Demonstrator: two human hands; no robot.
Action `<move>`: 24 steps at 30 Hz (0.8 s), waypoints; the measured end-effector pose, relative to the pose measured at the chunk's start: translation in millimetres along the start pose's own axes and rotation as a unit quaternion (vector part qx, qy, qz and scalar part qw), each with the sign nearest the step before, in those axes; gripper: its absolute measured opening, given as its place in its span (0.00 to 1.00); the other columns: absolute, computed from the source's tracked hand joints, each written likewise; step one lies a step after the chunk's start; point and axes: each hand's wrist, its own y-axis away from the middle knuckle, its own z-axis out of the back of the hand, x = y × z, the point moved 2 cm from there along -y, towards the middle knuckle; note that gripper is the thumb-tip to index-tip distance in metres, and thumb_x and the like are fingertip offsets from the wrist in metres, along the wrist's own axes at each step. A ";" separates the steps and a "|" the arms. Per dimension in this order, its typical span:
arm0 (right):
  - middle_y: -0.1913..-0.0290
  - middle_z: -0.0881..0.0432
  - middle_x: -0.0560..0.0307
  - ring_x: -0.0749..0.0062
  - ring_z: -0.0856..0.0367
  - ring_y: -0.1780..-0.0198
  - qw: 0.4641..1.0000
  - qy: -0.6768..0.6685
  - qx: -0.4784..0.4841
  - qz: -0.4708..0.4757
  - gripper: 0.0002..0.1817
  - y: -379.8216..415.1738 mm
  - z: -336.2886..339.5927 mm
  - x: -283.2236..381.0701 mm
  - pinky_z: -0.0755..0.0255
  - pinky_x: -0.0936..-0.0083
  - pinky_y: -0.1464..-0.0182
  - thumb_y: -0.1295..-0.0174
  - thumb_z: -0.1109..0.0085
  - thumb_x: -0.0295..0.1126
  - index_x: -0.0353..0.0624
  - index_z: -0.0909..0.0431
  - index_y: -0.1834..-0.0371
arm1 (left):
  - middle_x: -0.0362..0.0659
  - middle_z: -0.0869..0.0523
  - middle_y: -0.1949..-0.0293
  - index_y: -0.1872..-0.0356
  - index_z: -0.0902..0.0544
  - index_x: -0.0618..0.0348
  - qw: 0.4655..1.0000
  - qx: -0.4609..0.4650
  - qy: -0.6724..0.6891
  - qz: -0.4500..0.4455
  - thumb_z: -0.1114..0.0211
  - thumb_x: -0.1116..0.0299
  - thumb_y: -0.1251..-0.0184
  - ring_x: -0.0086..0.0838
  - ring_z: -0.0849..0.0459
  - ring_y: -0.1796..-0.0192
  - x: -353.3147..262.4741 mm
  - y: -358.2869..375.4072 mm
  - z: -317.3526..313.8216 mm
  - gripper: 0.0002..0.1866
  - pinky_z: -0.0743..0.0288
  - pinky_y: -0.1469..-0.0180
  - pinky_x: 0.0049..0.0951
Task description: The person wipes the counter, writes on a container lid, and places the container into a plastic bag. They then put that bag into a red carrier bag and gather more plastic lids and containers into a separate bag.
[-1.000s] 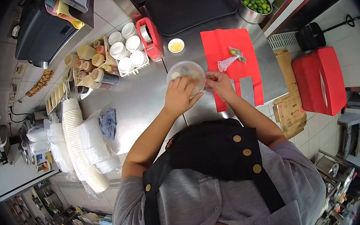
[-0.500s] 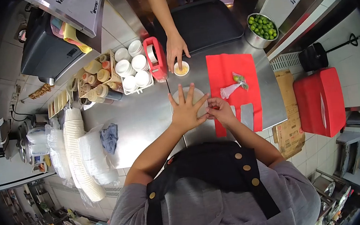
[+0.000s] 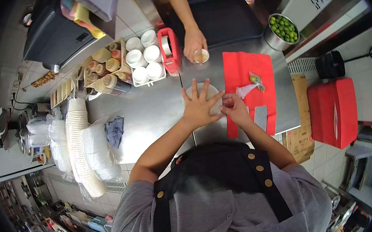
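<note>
Left hand fanned across a round translucent container

The left hand (image 3: 201,108) has its grip released, fingers spread over the top of the round translucent container (image 3: 215,108), which sits on the steel worktop (image 3: 159,114) just beside a flat red bag (image 3: 233,66). The right hand (image 3: 238,111) bends its fingers at the container's right edge; whether they grasp it, I cannot tell. Beyond, another person's hand (image 3: 194,41) reaches to a small white cup (image 3: 206,56). A knotted plastic pouch (image 3: 255,80) with green contents lies on the bag.
</note>
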 end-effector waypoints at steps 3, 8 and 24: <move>0.52 0.22 0.52 0.63 0.22 0.45 0.975 0.157 -0.067 0.140 0.23 -5.6 -5.7 43.0 0.26 0.67 0.49 0.40 0.31 0.26 0.35 0.27 0.43 | 0.52 0.47 0.20 0.30 0.28 0.26 0.991 -0.114 0.061 0.032 0.31 0.34 0.48 0.61 0.53 0.21 26.3 -13.0 28.0 0.41 0.54 0.34 0.80; 0.53 0.20 0.51 0.65 0.19 0.56 0.969 0.115 0.026 0.216 0.13 -62.6 -43.2 86.3 0.25 0.70 0.55 0.35 0.37 0.28 0.39 0.19 0.49 | 0.45 0.15 0.49 0.41 0.17 0.52 0.705 -0.182 0.610 0.313 0.57 0.33 0.25 0.31 0.19 0.50 149.0 -48.5 43.3 0.36 0.27 0.52 0.30; 0.74 0.27 0.69 0.86 0.38 0.80 0.953 -0.141 0.145 -0.228 0.09 -206.0 -134.6 54.9 0.52 0.84 0.82 0.40 0.42 0.32 0.42 0.15 0.60 | 0.36 0.14 0.49 0.45 0.14 0.56 0.660 -0.009 0.683 0.313 0.80 0.21 0.34 0.26 0.43 0.65 112.0 33.2 78.2 0.55 0.47 0.56 0.25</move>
